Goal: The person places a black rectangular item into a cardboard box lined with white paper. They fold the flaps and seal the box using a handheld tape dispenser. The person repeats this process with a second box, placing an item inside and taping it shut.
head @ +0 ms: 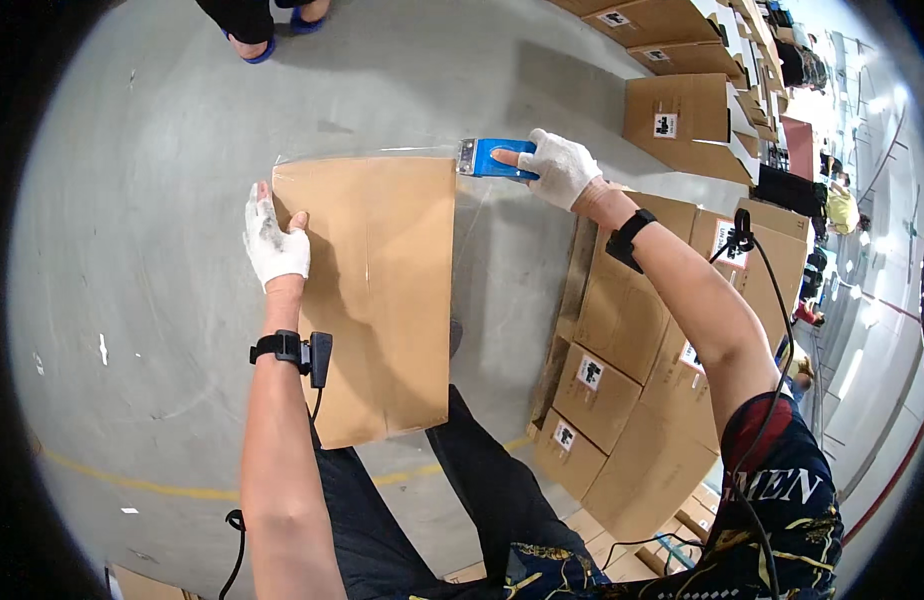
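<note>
Before me is a cardboard box (387, 300) with a closed top and a seam down its middle. Clear tape shows along its far edge. My left hand (276, 238), in a white glove with bare fingertips and dark smudges, rests against the box's left side near the far corner, thumb over the top. In my gloved right hand (563, 166) is a blue tape dispenser (499, 158), held just beyond the box's far right corner. Its metal end points left, towards that corner.
Labelled cartons (619, 300) are stacked on a wooden pallet (574, 277) at my right. More cartons (679, 112) line the far right. Another person's feet (270, 45) stand on the grey floor at the far left. A black cable (784, 330) hangs along my right arm.
</note>
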Tool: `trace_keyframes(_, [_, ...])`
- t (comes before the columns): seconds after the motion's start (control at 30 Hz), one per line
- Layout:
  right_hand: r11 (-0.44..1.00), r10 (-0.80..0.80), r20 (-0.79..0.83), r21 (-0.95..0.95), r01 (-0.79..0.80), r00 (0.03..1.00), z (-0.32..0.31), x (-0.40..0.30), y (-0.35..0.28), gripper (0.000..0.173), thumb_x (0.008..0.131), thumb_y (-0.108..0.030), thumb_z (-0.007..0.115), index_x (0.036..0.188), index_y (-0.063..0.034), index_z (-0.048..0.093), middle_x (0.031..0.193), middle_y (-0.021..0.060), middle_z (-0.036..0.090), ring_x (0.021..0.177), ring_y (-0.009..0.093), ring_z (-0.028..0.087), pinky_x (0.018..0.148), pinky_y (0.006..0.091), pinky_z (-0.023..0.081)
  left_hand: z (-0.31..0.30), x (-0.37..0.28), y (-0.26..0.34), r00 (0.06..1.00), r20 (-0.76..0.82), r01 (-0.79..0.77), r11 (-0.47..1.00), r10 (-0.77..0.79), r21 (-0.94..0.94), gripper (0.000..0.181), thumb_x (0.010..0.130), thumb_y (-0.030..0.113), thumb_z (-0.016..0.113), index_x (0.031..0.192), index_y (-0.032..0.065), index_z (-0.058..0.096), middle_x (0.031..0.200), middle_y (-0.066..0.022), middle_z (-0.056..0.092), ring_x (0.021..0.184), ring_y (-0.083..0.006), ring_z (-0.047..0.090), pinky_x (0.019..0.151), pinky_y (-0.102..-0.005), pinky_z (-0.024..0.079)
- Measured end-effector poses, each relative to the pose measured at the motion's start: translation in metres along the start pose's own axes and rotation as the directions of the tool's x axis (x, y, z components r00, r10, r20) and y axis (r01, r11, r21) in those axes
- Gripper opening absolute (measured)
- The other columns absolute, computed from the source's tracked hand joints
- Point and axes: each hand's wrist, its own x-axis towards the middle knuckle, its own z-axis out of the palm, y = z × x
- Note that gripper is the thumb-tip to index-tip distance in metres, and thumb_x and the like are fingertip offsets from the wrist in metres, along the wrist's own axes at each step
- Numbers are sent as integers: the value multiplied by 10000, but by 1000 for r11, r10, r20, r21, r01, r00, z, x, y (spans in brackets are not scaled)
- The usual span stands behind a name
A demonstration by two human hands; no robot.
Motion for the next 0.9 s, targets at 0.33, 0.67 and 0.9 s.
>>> trace_keyframes(0.33, [995, -66, -145, 67, 77, 987, 23, -2, 12, 568, 828, -120, 721, 1310, -414, 664, 900, 93, 587, 795, 297, 641, 687, 414, 553, 64, -32, 161, 697, 427, -680, 720, 577, 137, 817, 906, 405, 704, 1578, 116, 341, 1651, -81, 322, 1545, -294, 240, 1272, -496, 169])
trace_keyframes(0.67, [992, -122, -113, 20, 125, 986, 24, -22, 32, 429, 891, -145, 650, 1278, -330, 665, 868, 151, 605, 760, 327, 671, 632, 431, 552, 76, -32, 159, 680, 472, -706, 675, 561, 214, 863, 913, 485, 666, 1602, 120, 295, 1673, -79, 271, 1547, -306, 224, 1271, -489, 162])
trace_keyframes(0.9, [996, -35, 277, -73, 57, 960, 26, 48, -35, 257, 933, -147, 607, 1158, -182, 726, 946, 218, 716, 890, 368, 738, 721, 453, 601, 76, -32, 159, 687, 481, -695, 687, 544, 215, 858, 905, 475, 678, 1601, 144, 301, 1677, -75, 269, 1550, -307, 218, 1275, -487, 145])
